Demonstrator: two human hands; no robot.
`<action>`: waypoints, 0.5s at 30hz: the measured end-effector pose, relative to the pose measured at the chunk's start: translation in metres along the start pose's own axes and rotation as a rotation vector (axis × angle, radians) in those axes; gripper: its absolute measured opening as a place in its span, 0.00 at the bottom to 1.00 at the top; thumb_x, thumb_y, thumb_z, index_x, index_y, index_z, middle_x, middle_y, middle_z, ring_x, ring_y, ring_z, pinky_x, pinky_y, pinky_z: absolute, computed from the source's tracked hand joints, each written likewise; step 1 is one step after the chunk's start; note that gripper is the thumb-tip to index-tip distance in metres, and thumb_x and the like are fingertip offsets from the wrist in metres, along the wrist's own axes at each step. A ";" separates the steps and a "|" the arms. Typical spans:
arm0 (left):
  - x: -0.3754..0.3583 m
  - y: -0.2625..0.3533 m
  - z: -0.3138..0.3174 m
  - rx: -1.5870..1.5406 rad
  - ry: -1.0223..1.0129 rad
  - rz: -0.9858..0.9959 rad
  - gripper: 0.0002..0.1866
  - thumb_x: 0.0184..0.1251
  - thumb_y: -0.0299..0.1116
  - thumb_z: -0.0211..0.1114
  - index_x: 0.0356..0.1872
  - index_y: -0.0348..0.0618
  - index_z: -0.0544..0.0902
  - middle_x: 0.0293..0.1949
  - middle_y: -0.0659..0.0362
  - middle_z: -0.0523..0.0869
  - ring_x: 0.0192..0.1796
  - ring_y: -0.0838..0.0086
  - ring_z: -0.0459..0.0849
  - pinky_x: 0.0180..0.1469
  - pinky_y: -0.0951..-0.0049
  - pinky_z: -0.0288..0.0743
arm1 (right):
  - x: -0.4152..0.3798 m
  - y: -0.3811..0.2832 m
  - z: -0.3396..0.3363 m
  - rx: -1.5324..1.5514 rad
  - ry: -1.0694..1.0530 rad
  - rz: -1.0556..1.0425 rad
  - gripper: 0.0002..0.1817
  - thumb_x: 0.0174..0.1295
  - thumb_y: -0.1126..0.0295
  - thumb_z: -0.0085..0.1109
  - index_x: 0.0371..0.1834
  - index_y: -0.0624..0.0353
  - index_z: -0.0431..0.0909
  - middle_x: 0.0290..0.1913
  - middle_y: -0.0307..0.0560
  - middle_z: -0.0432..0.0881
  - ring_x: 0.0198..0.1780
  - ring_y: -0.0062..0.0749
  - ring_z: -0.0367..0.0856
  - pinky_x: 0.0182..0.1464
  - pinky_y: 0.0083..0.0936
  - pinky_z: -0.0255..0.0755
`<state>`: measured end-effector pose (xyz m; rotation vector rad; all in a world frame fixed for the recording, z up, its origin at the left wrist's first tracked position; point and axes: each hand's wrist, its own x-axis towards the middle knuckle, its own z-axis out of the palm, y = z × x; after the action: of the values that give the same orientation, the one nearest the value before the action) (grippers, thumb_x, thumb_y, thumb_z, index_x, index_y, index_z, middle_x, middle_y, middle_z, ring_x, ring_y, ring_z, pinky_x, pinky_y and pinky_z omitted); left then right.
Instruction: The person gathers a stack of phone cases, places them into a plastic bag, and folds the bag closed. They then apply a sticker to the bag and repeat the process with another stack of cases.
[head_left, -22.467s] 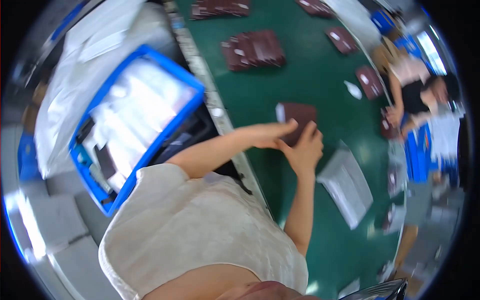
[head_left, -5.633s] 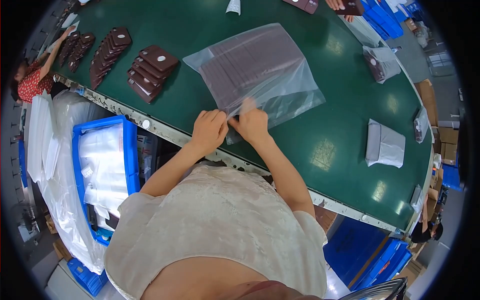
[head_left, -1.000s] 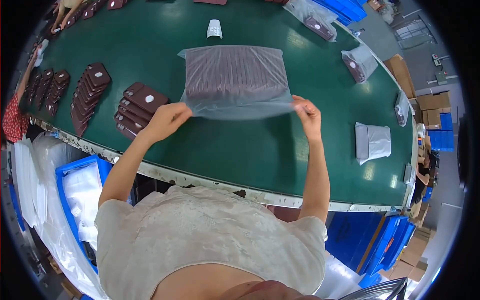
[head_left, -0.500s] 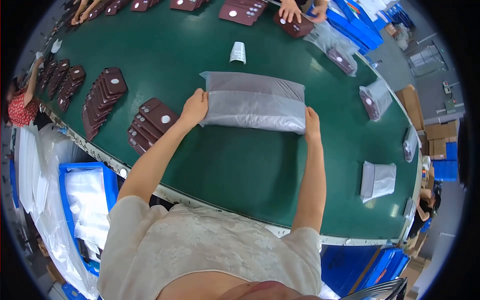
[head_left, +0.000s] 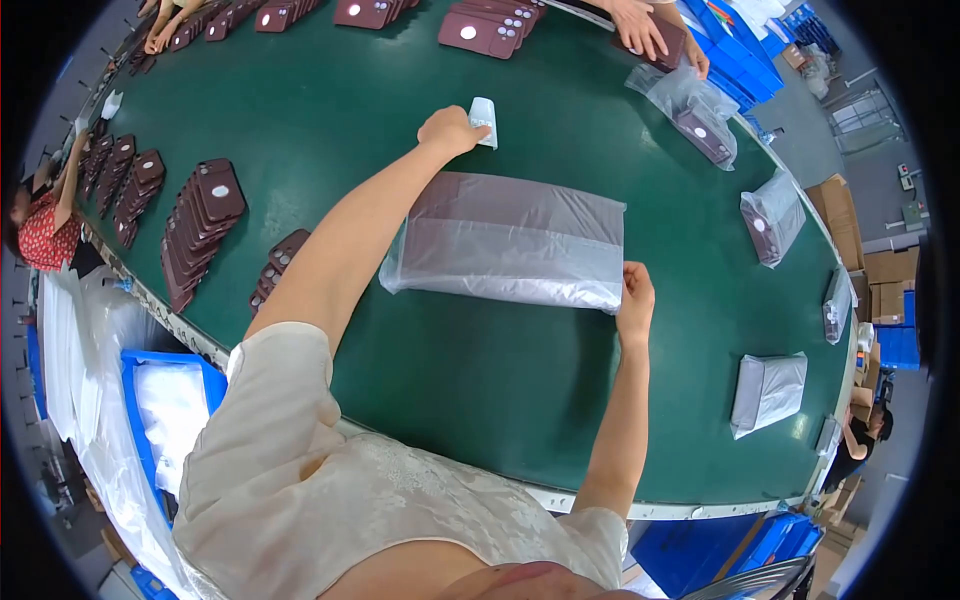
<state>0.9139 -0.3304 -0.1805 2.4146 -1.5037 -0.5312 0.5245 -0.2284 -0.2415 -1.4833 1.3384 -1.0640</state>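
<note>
A frosted plastic bag (head_left: 515, 240) lies flat on the green table, and dark brown contents show through it. At its right end my right hand (head_left: 636, 303) pinches the edge near the lower corner. My left hand (head_left: 450, 132) is beyond the bag's far edge, its fingers closed on a small curled white label sheet (head_left: 483, 118) with the thumb lying over it. Print on the sheet is too small to read. Partly behind my left forearm is a stack of brown phone cases (head_left: 280, 262).
Fanned brown phone cases (head_left: 200, 225) line the left side, with more (head_left: 485, 30) at the far edge. Bagged bundles (head_left: 768, 392) stand along the right. Another person's hand (head_left: 640, 28) handles brown cases at the back. A blue bin (head_left: 135, 400) sits below the table's left edge.
My left hand has let go of the bag's left end and reached forward to the white label sheet. The bag now rests lower in view. The other person's hands shifted right.
</note>
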 end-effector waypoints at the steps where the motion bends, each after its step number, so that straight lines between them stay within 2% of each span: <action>1: 0.003 0.002 0.004 0.009 0.011 0.014 0.23 0.62 0.52 0.70 0.47 0.42 0.87 0.48 0.49 0.88 0.51 0.55 0.87 0.51 0.56 0.80 | -0.001 -0.002 -0.002 0.029 -0.004 0.006 0.03 0.69 0.77 0.59 0.43 0.65 0.79 0.29 0.36 0.78 0.31 0.16 0.73 0.34 0.19 0.69; 2: 0.004 0.002 0.006 0.010 0.006 0.015 0.23 0.62 0.52 0.70 0.47 0.42 0.87 0.48 0.49 0.88 0.51 0.55 0.87 0.51 0.56 0.80 | -0.001 -0.005 -0.004 0.027 -0.002 0.011 0.03 0.69 0.77 0.59 0.43 0.65 0.79 0.29 0.36 0.78 0.31 0.16 0.73 0.34 0.19 0.69; 5: 0.006 -0.010 0.006 -0.115 0.199 0.174 0.19 0.64 0.47 0.70 0.43 0.39 0.86 0.37 0.51 0.89 0.40 0.57 0.87 0.44 0.60 0.78 | 0.000 -0.013 -0.005 -0.071 0.078 0.020 0.03 0.69 0.77 0.59 0.43 0.64 0.79 0.35 0.35 0.82 0.36 0.15 0.77 0.39 0.15 0.72; 6: 0.000 -0.009 -0.002 -0.109 0.196 0.179 0.19 0.64 0.47 0.70 0.43 0.39 0.86 0.37 0.51 0.89 0.40 0.57 0.87 0.44 0.60 0.78 | 0.001 -0.024 -0.002 -0.067 0.083 0.024 0.03 0.69 0.77 0.59 0.43 0.64 0.79 0.35 0.35 0.82 0.36 0.15 0.77 0.39 0.15 0.72; 8: -0.033 0.002 -0.032 -0.183 0.099 0.353 0.15 0.66 0.41 0.68 0.43 0.37 0.86 0.36 0.51 0.88 0.39 0.61 0.86 0.43 0.62 0.77 | 0.001 -0.060 0.010 -0.109 0.273 -0.183 0.03 0.68 0.77 0.62 0.42 0.64 0.81 0.36 0.35 0.82 0.36 0.15 0.77 0.39 0.16 0.72; 10: -0.064 0.017 -0.050 -0.216 0.032 0.457 0.13 0.67 0.38 0.67 0.43 0.37 0.85 0.35 0.51 0.88 0.38 0.62 0.86 0.42 0.63 0.77 | 0.005 -0.103 0.029 -0.252 0.282 -0.379 0.04 0.65 0.78 0.65 0.41 0.63 0.83 0.35 0.38 0.82 0.35 0.18 0.78 0.39 0.17 0.73; 12: -0.091 0.032 -0.061 -0.229 -0.015 0.552 0.11 0.69 0.34 0.65 0.43 0.35 0.85 0.35 0.52 0.88 0.36 0.65 0.85 0.41 0.64 0.76 | 0.011 -0.130 0.051 -0.307 0.166 -0.527 0.05 0.63 0.79 0.66 0.41 0.62 0.84 0.36 0.43 0.81 0.34 0.25 0.80 0.38 0.22 0.76; 14: -0.112 0.039 -0.069 -0.240 -0.034 0.613 0.10 0.70 0.33 0.64 0.43 0.34 0.85 0.35 0.52 0.88 0.36 0.66 0.85 0.41 0.65 0.76 | 0.018 -0.156 0.079 -0.304 0.135 -0.765 0.09 0.60 0.80 0.67 0.43 0.60 0.84 0.35 0.45 0.81 0.34 0.34 0.82 0.37 0.26 0.78; 15: -0.121 0.043 -0.072 -0.245 -0.056 0.645 0.11 0.70 0.33 0.64 0.43 0.34 0.85 0.34 0.53 0.88 0.36 0.67 0.85 0.41 0.66 0.76 | 0.021 -0.164 0.090 -0.310 0.146 -0.768 0.09 0.60 0.80 0.67 0.43 0.60 0.84 0.35 0.45 0.81 0.34 0.34 0.82 0.37 0.26 0.78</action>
<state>0.8618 -0.2391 -0.0775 1.6147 -1.9735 -0.5876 0.6569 -0.2344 -0.1079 -2.2874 1.0681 -1.5009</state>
